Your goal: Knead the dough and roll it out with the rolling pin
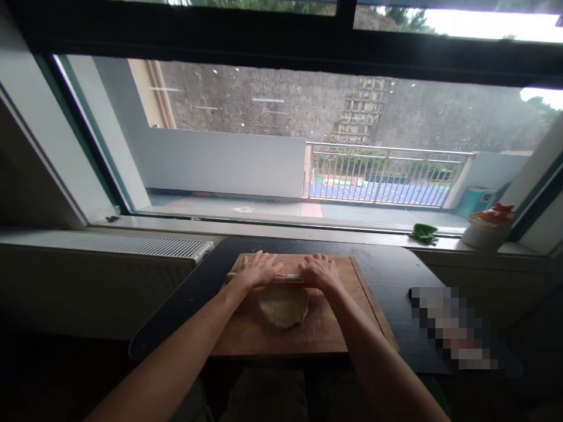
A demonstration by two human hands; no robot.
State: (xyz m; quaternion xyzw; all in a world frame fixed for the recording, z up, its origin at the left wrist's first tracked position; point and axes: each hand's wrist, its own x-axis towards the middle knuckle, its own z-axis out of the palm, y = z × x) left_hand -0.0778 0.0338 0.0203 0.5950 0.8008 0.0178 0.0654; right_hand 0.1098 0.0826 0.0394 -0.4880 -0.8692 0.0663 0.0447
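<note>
A rolling pin (290, 279) with a red and white label lies crosswise on a wooden board (316, 343). My left hand (260, 269) rests on its left part, palm down, with the fingers stretched out past it. On the right part, my right hand (318, 271) lies in the same way, fingers reaching forward. Between the hands only the labelled stretch shows, and one wooden end sticks out left of my left hand. A flat, roundish piece of pale dough (284, 308) lies on the board, its far edge at the pin.
The board sits on a dark table (387, 264) against a windowsill. A blurred-out object (453, 328) lies at the table's right. On the sill are a green item (423, 233) and a pale container (488, 231) with something orange. A radiator (105, 243) stands left.
</note>
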